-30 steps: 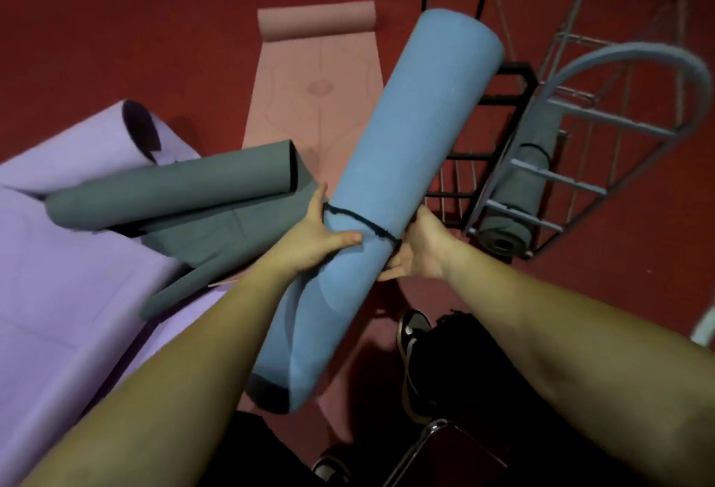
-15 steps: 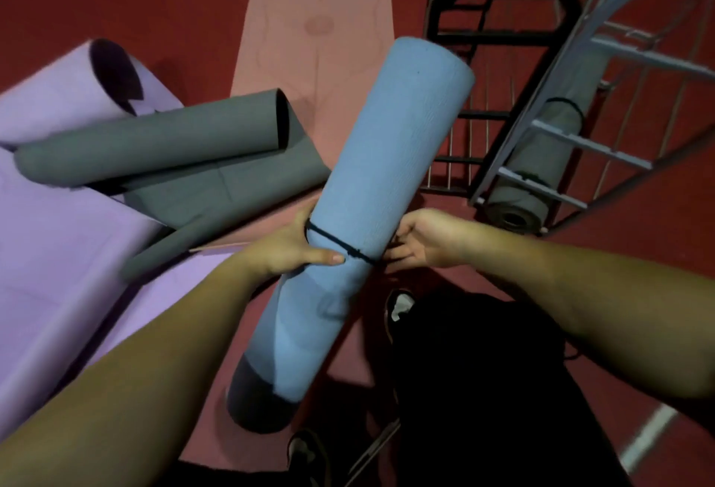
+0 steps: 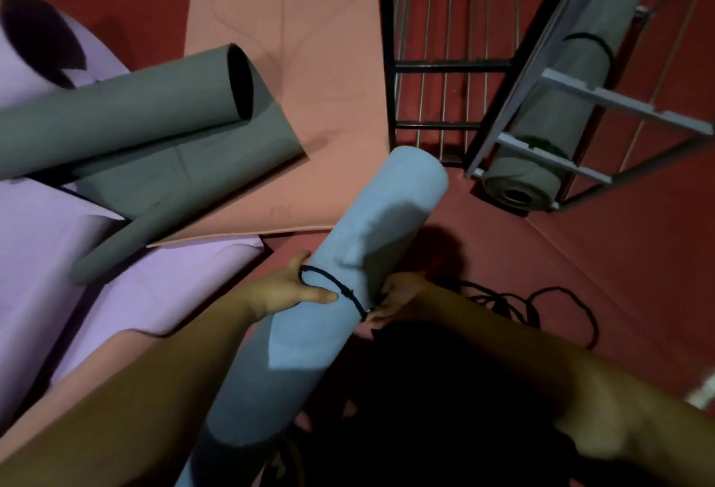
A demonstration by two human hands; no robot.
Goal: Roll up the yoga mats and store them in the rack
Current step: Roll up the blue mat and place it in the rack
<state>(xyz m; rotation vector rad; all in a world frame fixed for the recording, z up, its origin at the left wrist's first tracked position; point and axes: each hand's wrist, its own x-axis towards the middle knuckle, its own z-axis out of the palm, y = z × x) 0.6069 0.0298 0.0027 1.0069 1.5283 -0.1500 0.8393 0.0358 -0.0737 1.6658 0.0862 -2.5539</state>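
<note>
I see a red floor (image 3: 603,293) filling the view, with mats spread over its left half. Largest is the purple mat (image 3: 58,246), lying mostly flat at left, one end curled into an open roll at the top-left corner. Beside it the pink mat (image 3: 309,72) lies flat, running up out of view, its near edge overlapping the purple one. Across both sits the grey mat (image 3: 127,119), half rolled — an open tube on top, loose sheet beneath.

The blue mat (image 3: 348,285) is rolled tight and held slanted in front of me, its far end up toward the rack, its near end down by my body. A thin black band (image 3: 336,286) circles it at mid-length.

At upper right stands the black rack (image 3: 394,65) of bars and thin rods, and beside it a pale grey frame (image 3: 541,76). A rolled grey-green mat (image 3: 557,99) with its own band lies under that frame's rungs, one end facing me.

My left hand (image 3: 288,291) grips the blue mat from the left, thumb laid along it just under the band. My right hand (image 3: 394,301) is at the band on the roll's right side, fingers curled — they seem to pinch the band, though blur hides it. A black cord (image 3: 549,308) lies looped on the floor just beyond that hand.
</note>
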